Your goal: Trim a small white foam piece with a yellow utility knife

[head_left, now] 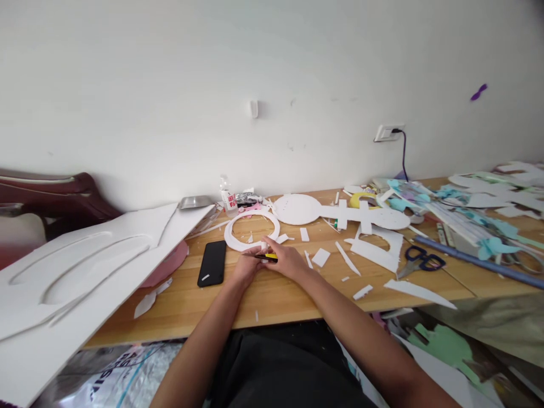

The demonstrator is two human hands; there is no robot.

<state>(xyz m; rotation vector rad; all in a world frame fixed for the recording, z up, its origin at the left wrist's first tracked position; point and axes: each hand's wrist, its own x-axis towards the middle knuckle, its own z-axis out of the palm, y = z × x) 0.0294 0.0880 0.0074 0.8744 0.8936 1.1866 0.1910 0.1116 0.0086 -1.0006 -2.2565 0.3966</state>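
Both my hands meet on the wooden table (276,294) just below a white foam ring (251,229). My right hand (289,259) grips a yellow and black craft knife (267,256), its blade pointing left. My left hand (247,265) is pinched on a small white foam piece (264,246) at the knife tip, close to the ring's lower edge. A black phone (212,263) lies just left of my left hand.
A large white foam board (76,272) with cut outlines leans over the table's left end. White foam cut-outs (340,212), scraps, blue scissors (420,260), a blue rod (476,262) and a heap of paper shapes (488,198) fill the right side. A glue bottle (229,198) stands by the wall.
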